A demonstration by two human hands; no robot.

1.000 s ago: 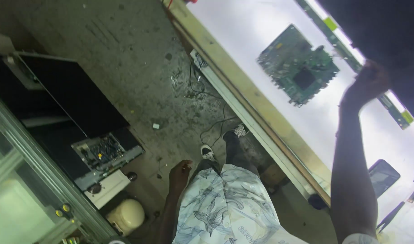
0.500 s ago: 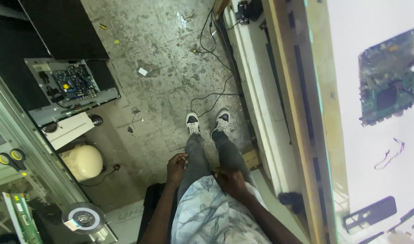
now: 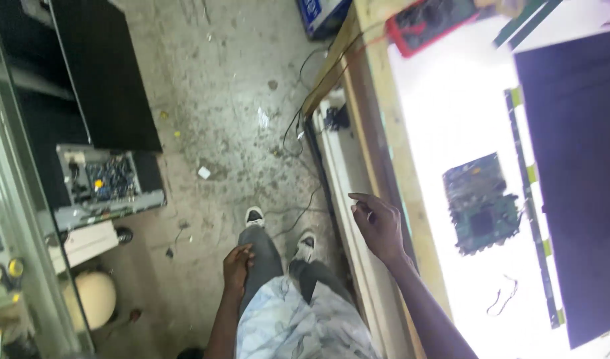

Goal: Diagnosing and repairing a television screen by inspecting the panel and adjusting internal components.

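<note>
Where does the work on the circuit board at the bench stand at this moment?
Done: the green circuit board lies loose on the lit white bench top, beside a large dark panel. In hand: nothing; the right hand hangs empty at the bench edge and the left hand rests on the thigh. Left: the board and the red multimeter lie untouched.

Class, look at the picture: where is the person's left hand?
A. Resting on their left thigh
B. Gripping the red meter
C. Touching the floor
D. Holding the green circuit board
A: the left hand lies on the thigh, empty, while the right hand is raised beside the bench edge, apart from the circuit board.
</note>
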